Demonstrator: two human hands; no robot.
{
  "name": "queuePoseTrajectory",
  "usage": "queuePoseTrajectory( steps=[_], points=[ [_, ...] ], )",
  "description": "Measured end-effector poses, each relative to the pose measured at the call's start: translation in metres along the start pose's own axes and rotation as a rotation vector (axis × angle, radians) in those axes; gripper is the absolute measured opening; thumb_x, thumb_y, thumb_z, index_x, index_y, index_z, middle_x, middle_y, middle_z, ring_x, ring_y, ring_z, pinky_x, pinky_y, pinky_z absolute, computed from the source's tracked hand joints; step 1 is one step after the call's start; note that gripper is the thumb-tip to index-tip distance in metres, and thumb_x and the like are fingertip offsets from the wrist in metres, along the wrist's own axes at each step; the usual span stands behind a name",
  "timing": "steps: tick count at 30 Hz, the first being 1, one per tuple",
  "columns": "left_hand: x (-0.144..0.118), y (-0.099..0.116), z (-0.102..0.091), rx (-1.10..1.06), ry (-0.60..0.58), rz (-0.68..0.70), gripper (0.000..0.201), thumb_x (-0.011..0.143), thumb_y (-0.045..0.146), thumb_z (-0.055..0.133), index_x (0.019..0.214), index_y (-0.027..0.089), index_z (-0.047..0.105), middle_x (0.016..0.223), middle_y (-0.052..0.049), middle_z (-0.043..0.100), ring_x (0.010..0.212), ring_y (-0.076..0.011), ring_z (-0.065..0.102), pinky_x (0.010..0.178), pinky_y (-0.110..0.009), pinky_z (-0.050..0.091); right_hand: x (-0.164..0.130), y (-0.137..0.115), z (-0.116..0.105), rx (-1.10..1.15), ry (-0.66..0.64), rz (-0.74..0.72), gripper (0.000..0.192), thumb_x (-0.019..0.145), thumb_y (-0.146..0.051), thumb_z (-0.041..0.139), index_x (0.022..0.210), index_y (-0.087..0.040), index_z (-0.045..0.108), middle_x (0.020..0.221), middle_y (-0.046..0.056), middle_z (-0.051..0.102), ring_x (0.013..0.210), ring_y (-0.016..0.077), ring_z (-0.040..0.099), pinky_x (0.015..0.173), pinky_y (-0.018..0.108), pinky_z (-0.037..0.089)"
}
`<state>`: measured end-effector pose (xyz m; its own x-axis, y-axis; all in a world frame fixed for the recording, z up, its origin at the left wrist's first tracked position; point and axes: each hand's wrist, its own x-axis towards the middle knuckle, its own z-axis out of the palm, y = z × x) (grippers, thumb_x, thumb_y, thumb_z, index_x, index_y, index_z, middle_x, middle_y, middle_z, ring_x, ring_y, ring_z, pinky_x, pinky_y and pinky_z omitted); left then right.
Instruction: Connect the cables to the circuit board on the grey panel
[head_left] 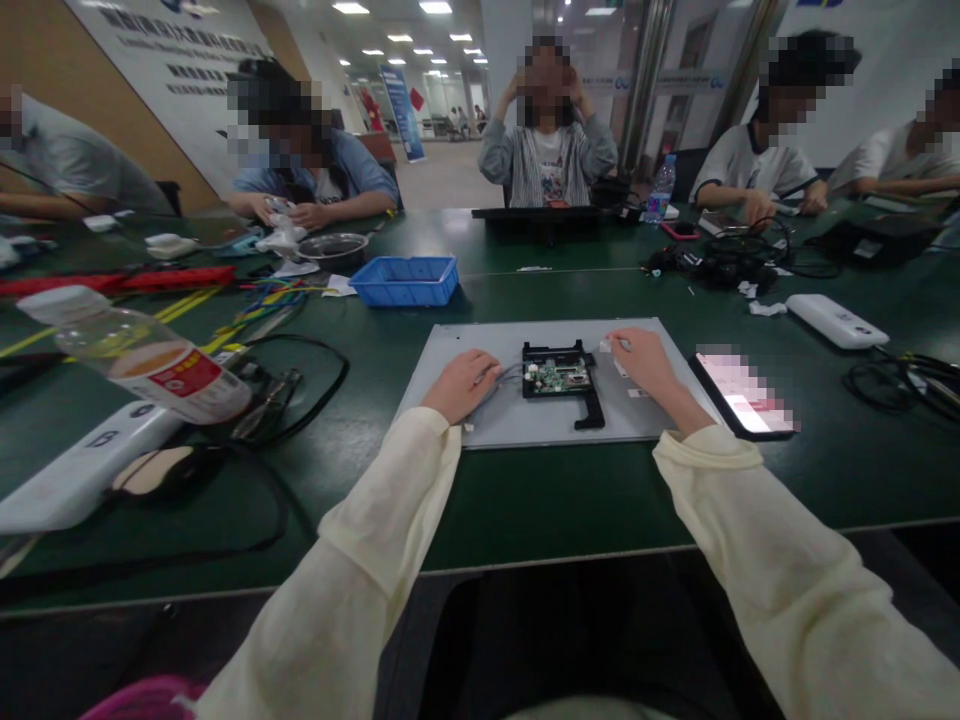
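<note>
On the green table [525,500] lies a grey panel [517,425] – a circuit board [556,375] sits at its centre. The left hand [461,385] rests curled on grey wires [506,375]; the right hand [646,365] pinches a small white piece [606,345].

Green table [525,500] bearing grey panel [510,420]

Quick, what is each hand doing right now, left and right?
Left hand: curled shut on the grey wires beside the circuit board.
Right hand: fingertips pinch a small white piece on the grey panel.
</note>
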<state>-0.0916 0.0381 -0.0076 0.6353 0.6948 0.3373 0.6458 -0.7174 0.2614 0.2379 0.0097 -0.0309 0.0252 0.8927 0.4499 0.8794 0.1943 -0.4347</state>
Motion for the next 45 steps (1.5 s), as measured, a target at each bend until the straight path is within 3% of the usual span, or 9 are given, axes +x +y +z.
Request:
queuePoseTrajectory(
  steps=[21,34,45],
  points=[
    [0.000,-0.003,-0.004,0.038,-0.020,0.020,0.031,0.095,0.034,0.033,0.099,0.018,0.060,0.099,-0.008,0.059,0.096,-0.0214,0.055,0.091,-0.038,0.043,-0.001,0.002,0.011,0.050,-0.002,-0.062,0.024,0.088,-0.019,0.047,0.097,-0.016,0.069,0.103,0.009,0.071,0.098,0.0213,0.062,0.092,0.033,0.044],
    [-0.002,-0.006,-0.002,0.006,-0.003,0.041,0.017,0.091,0.028,0.040,0.088,0.019,0.054,0.094,-0.007,0.058,0.093,-0.0214,0.055,0.088,-0.038,0.044,-0.004,0.000,0.016,0.083,0.021,-0.045,0.024,0.087,-0.018,0.048,0.095,-0.015,0.070,0.100,0.010,0.071,0.092,0.0206,0.064,0.087,0.032,0.046],
    [-0.003,-0.003,-0.005,-0.027,-0.004,0.027,0.022,0.091,0.035,0.043,0.079,0.020,0.053,0.095,-0.006,0.058,0.093,-0.0210,0.055,0.089,-0.037,0.044,-0.005,-0.004,0.013,0.093,-0.007,-0.028,0.022,0.087,-0.017,0.049,0.093,-0.016,0.070,0.101,0.008,0.071,0.094,0.0198,0.063,0.090,0.032,0.044]
  ],
)
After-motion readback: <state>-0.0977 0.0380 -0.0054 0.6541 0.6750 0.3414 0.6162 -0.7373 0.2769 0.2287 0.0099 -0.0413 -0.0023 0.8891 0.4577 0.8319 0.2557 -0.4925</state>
